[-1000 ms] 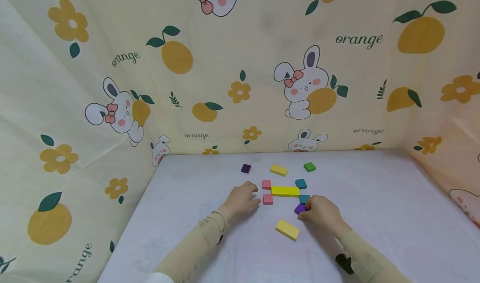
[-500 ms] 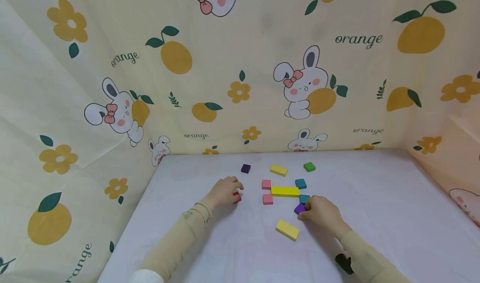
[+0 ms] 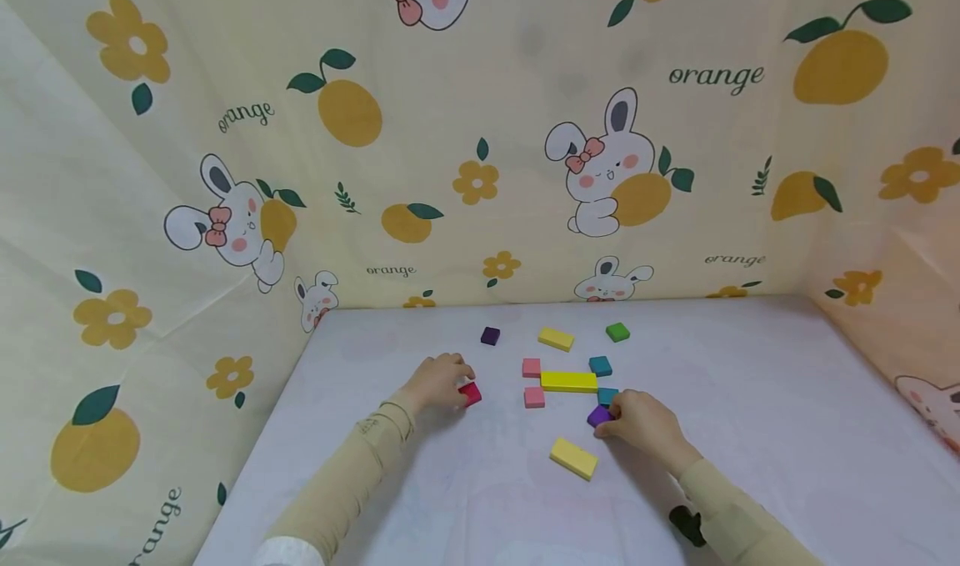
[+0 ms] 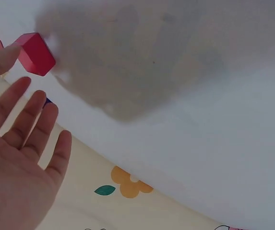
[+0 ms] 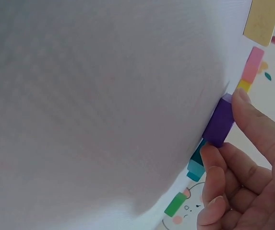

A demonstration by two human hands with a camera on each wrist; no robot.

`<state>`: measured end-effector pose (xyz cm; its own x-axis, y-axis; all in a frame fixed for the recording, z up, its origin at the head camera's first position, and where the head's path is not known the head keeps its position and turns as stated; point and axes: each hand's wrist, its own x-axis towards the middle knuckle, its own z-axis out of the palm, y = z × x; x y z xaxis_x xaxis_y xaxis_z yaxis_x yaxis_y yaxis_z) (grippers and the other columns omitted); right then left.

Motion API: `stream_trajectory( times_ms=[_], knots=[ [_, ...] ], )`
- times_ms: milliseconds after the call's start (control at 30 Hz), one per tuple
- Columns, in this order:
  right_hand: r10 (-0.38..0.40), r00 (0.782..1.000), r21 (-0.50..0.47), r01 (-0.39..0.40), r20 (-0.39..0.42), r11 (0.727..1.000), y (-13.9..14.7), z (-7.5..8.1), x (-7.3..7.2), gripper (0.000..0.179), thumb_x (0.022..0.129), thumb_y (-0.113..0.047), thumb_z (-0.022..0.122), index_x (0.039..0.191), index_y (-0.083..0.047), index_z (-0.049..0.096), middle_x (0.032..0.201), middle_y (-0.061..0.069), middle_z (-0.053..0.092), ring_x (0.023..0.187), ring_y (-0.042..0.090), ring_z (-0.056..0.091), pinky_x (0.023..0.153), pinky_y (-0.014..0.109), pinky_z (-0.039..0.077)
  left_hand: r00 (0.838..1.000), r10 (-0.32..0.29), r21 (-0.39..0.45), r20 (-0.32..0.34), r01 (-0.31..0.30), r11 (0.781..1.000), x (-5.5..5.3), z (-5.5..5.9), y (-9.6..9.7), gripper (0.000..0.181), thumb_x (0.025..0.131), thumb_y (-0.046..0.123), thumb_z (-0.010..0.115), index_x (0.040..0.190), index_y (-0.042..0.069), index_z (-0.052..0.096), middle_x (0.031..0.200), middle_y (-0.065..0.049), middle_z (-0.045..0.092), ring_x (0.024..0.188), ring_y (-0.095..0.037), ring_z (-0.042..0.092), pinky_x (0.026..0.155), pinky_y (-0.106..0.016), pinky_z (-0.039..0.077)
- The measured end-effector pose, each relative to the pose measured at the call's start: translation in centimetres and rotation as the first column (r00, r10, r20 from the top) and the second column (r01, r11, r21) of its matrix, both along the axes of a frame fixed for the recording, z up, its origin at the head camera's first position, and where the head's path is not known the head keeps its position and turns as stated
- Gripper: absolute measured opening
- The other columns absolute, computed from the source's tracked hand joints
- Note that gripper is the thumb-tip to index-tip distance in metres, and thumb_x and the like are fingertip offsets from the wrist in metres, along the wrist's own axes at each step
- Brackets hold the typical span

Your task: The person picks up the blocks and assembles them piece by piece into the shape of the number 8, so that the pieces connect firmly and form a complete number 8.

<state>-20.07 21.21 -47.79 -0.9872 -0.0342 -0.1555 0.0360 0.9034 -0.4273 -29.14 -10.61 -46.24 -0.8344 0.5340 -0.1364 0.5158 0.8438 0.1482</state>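
Note:
My left hand (image 3: 438, 383) is at the left of the group, fingers extended and spread beside a red block (image 3: 470, 394). In the left wrist view the thumb tip overlaps the edge of this red block (image 4: 36, 54), and a gap separates the index fingertip from it. My right hand (image 3: 648, 424) pinches a purple block (image 3: 599, 417) between thumb and index finger, as the right wrist view shows for the purple block (image 5: 219, 120). That block is turned at an angle, right at the near teal block (image 3: 607, 396). A long yellow block (image 3: 568, 382) lies between two pink blocks (image 3: 534, 397) and two teal ones.
Behind the group lie a dark purple block (image 3: 491, 336), a pale yellow block (image 3: 556, 338) and a green block (image 3: 618, 332). Another pale yellow block (image 3: 574, 458) lies in front. A printed cloth (image 3: 420, 166) walls the white table (image 3: 750, 399) at the back and sides.
My left hand has drawn left from near the pink blocks, and the red block now shows at its fingertips. The right hand stays at the purple block.

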Motion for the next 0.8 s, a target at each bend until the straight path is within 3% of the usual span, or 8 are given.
stream_trajectory(
  times_ms=[167,300,500,800],
  knots=[
    [0.004,1.0,0.0,-0.004,-0.002,1.0,0.0,0.0,0.0,0.03,0.069,-0.031,0.08,0.075,-0.006,0.063,0.068,0.002,0.053,0.064,0.015,0.046,0.057,0.026,0.036,0.999,0.037,-0.031,-0.027,-0.038,0.999,0.0,-0.3,-0.3,0.034,0.075,0.041,0.073,0.096,0.015,0.066,0.093,0.001,0.058,0.088,-0.017,0.053,0.081,-0.041,0.044],
    [0.018,1.0,0.0,-0.018,-0.016,1.0,0.1,0.1,0.0,0.031,0.07,-0.031,0.08,0.075,-0.006,0.063,0.068,0.001,0.053,0.064,0.015,0.045,0.057,0.026,0.036,0.997,0.072,-0.044,-0.03,-0.073,0.996,0.0,-0.7,-0.4,0.032,0.072,0.042,0.075,0.088,0.016,0.064,0.086,0.003,0.055,0.084,-0.016,0.051,0.08,-0.04,0.043],
    [0.017,1.0,0.004,-0.017,-0.013,1.0,0.1,0.1,0.0,0.03,0.07,-0.031,0.079,0.075,-0.006,0.063,0.068,0.002,0.053,0.064,0.015,0.045,0.056,0.026,0.036,0.994,0.106,-0.02,-0.024,-0.106,0.994,0.1,-1.1,-0.5,0.028,0.073,0.037,0.075,0.086,0.015,0.065,0.084,0.003,0.055,0.081,-0.015,0.051,0.079,-0.039,0.043],
    [0.016,1.0,0.004,-0.016,-0.013,1.0,0.0,0.2,0.1,0.03,0.07,-0.031,0.079,0.075,-0.006,0.064,0.067,0.002,0.054,0.064,0.015,0.046,0.056,0.026,0.037,0.995,0.1,0.062,-0.015,-0.099,0.993,1.4,-1.2,0.0,0.028,0.075,0.034,0.074,0.089,0.012,0.067,0.084,0.002,0.058,0.079,-0.015,0.051,0.075,-0.036,0.043]
  ],
)
